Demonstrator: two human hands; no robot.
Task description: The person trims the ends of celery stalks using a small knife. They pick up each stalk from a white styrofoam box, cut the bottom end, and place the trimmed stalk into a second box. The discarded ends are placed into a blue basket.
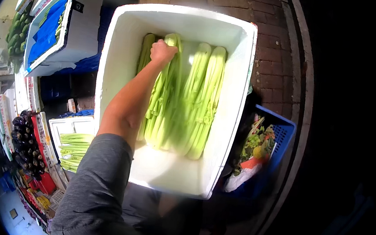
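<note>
My left hand [163, 52] reaches down into a deep white foam box [164, 175] and grips a celery bunch [167, 81] near its base end. My thumb lies over the stalks, while the other fingers are partly hidden. Left of the hand, another celery bunch [145, 52] lies against the box wall, mostly covered by my forearm. To the right, two pale green celery bunches [198, 70] [214, 75] lie side by side, base ends towards the far wall. A blur covers the stalks in the middle. My right hand is out of view.
A blue plastic crate [285, 127] with vegetable scraps stands at right on brick paving [270, 57]. At left are a foam tray of celery [75, 147], eggplants [27, 145], cucumbers [19, 32] and a foam box [79, 37] with blue sheeting [49, 27].
</note>
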